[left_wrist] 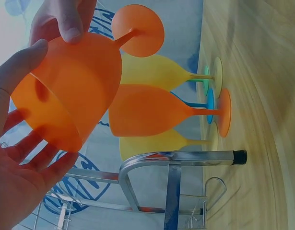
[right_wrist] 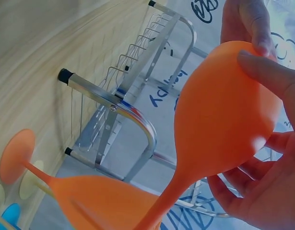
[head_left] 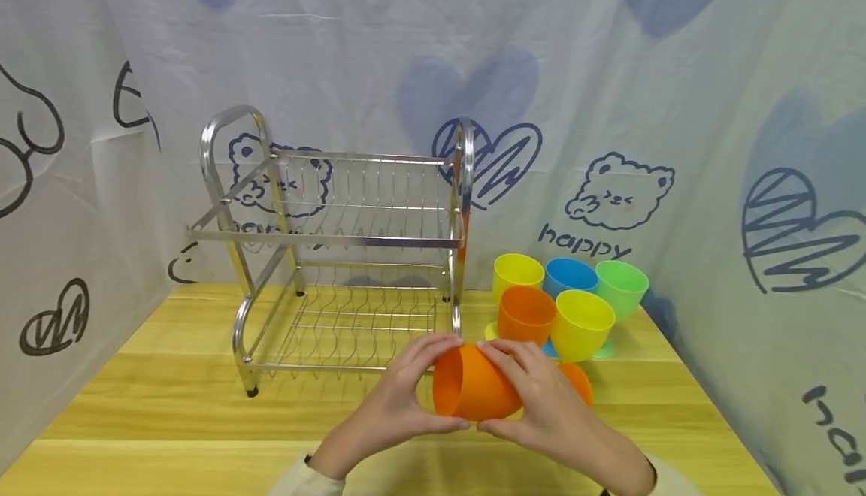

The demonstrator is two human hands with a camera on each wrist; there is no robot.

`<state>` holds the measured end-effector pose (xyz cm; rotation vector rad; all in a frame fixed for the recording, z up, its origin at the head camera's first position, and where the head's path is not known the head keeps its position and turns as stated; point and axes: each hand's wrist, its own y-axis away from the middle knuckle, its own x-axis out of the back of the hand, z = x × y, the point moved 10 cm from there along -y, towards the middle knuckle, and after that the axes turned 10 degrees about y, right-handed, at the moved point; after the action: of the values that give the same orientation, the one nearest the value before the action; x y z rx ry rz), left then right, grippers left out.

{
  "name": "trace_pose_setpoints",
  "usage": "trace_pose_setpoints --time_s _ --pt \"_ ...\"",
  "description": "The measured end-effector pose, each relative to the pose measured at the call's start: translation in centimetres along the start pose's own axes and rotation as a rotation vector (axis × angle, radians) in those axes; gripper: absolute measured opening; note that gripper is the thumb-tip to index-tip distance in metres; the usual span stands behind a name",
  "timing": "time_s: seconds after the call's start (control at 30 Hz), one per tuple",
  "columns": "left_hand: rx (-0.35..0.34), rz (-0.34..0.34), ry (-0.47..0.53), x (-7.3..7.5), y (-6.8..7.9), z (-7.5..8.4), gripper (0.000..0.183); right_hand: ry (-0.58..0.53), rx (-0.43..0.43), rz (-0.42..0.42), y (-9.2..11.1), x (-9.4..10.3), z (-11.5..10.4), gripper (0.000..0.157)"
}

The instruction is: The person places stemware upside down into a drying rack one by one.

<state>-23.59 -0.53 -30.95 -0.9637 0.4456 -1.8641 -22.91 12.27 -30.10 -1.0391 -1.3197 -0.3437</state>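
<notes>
The left hand [head_left: 406, 391] and right hand [head_left: 551, 398] grip a tilted orange goblet [head_left: 490, 387]; five goblets [head_left: 585, 334] stand on the table [head_left: 169, 406], none yet on the dish rack [head_left: 358, 241].

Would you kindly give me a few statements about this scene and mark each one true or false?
1. The left hand and the right hand hold one orange plastic stemmed goblet. True.
2. That goblet is upright. False: it is tilted sideways above the light wooden table, its opening towards the left.
3. At the back, a blue plastic goblet stands between a yellow plastic goblet and a light-green plastic goblet. True.
4. The silver metal rack has two tiers. True.
5. The rack stands to the right of those three goblets. False: it stands to their left.
</notes>
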Motion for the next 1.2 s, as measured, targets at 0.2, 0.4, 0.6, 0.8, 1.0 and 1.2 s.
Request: trace_pose_setpoints --time_s 0.2,0.4,0.6,0.8,1.0,1.2 --pt "-0.048 0.032 0.011 0.1 0.0 0.3 0.085 0.02 0.008 0.044 0.3 0.5 -0.3 0.084" --pt "-0.009 0.108 0.191 1.1 -0.1 -0.3 0.081 -0.026 0.063 0.202 0.9 2.4 -1.0 0.072" --pt "0.051 0.229 0.344 2.5 0.2 -1.2 0.079 -0.237 0.109 0.385 2.0 4.9 -1.4 0.053" --pt "0.051 0.321 0.419 3.5 0.2 -1.4 0.077 -0.327 0.116 0.499 2.8 6.0 -1.4 0.041" --pt "0.104 0.371 0.609 4.0 0.3 -1.9 0.073 -0.381 -0.052 0.515 3.0 5.5 0.3 0.03" --pt "0.173 0.375 0.777 3.5 0.4 -2.3 0.076 -0.841 -0.454 0.164 1.9 1.0 3.7 0.038"
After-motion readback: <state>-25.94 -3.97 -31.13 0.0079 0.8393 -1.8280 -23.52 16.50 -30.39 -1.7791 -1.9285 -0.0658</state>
